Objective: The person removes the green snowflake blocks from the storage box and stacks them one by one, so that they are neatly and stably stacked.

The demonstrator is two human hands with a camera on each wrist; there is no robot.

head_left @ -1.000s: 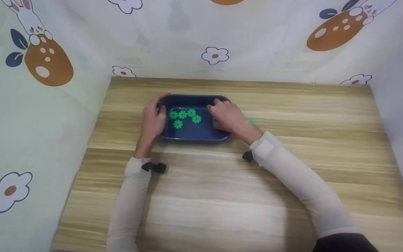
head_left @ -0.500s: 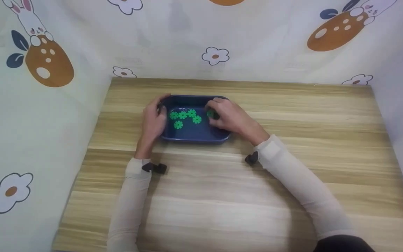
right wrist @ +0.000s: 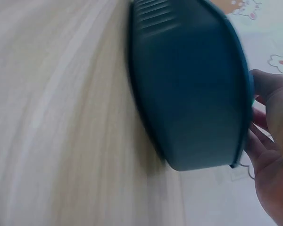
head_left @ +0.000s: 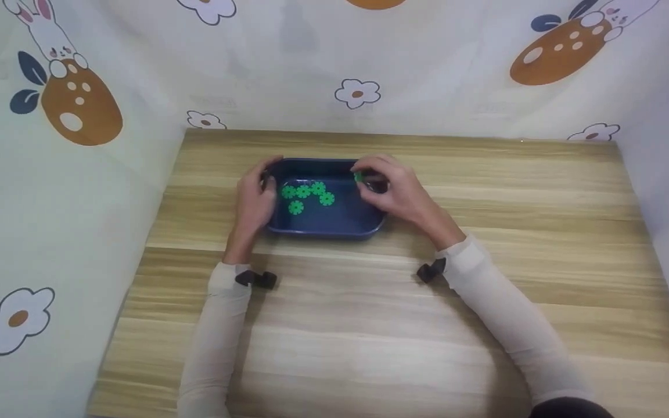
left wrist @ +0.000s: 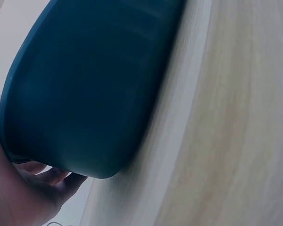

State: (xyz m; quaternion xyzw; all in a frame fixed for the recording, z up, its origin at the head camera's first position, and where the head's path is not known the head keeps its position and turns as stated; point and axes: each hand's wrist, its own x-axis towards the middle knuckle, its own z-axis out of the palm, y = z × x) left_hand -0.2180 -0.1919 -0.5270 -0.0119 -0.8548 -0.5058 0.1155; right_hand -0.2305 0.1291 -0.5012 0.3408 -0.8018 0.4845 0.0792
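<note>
A dark blue tray (head_left: 334, 223) stands on the table in the head view, with several green flower-shaped snowflake discs (head_left: 295, 207) lying on its floor. My left hand (head_left: 255, 200) grips the tray's left wall, thumb inside and fingers outside. The left wrist view shows the tray's side (left wrist: 85, 94) with that hand (left wrist: 28, 197) at its rim. My right hand (head_left: 401, 188) pinches one green snowflake disc (head_left: 358, 176) between thumb and fingertips over the tray's right end. In the right wrist view the right hand (right wrist: 273, 141) is mostly behind the tray wall (right wrist: 193, 94).
A wood-grain table (head_left: 346, 325) lies under the tray and both arms. Pale printed curtains (head_left: 427, 69) with flowers, rabbits and orange shapes enclose the back and sides. Black wrist cameras (head_left: 256, 278) are strapped to both sleeves.
My right hand has lifted a green snowflake disc up and rightward from the tray's right end. A green bit seen beside the right wrist earlier no longer shows. My left hand has stayed put.
</note>
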